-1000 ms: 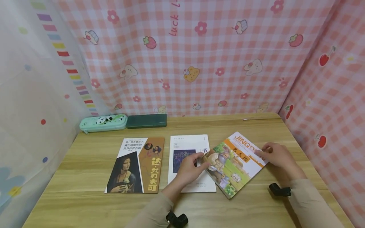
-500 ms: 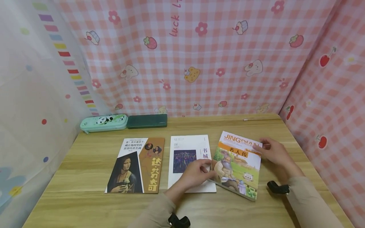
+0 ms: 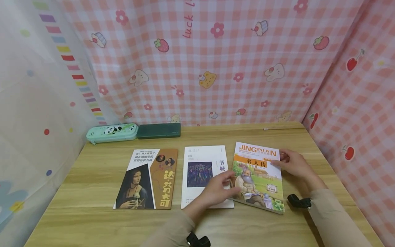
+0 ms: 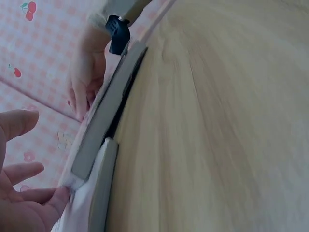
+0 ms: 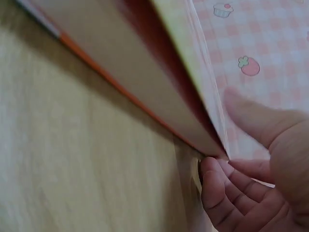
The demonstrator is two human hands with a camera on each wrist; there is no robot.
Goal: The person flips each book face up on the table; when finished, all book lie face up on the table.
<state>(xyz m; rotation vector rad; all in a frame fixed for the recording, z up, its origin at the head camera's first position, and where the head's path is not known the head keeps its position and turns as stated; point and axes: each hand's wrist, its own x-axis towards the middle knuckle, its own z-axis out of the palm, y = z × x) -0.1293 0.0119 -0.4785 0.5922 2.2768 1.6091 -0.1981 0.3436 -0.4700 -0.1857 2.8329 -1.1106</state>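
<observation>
A colourful paperback book (image 3: 256, 178) with "JINGDIAN" across its top lies at the right of the table, slightly turned. My right hand (image 3: 293, 166) grips its right edge; the right wrist view shows curled fingers (image 5: 217, 186) at the corner and the thumb over the cover. At the left edge is my left hand (image 3: 219, 188), thumb and fingers spread, a fingertip (image 4: 60, 195) touching the edge in the left wrist view. A white book (image 3: 197, 195) lies beside it, partly behind the left hand. Farther left is a brown and white book (image 3: 145, 178) with a painted portrait.
A mint pencil case (image 3: 112, 132) with a panda and a dark green case (image 3: 158, 131) stand along the back left of the table (image 3: 86, 195). Near the back right edge lies a thin stick (image 3: 277, 129). Patterned curtains (image 3: 200, 61) enclose the table.
The colourful book has turned from a strong tilt to nearly straight, its lower end swinging right. My left hand has shifted right, its fingers spreading wider. The other books have not moved.
</observation>
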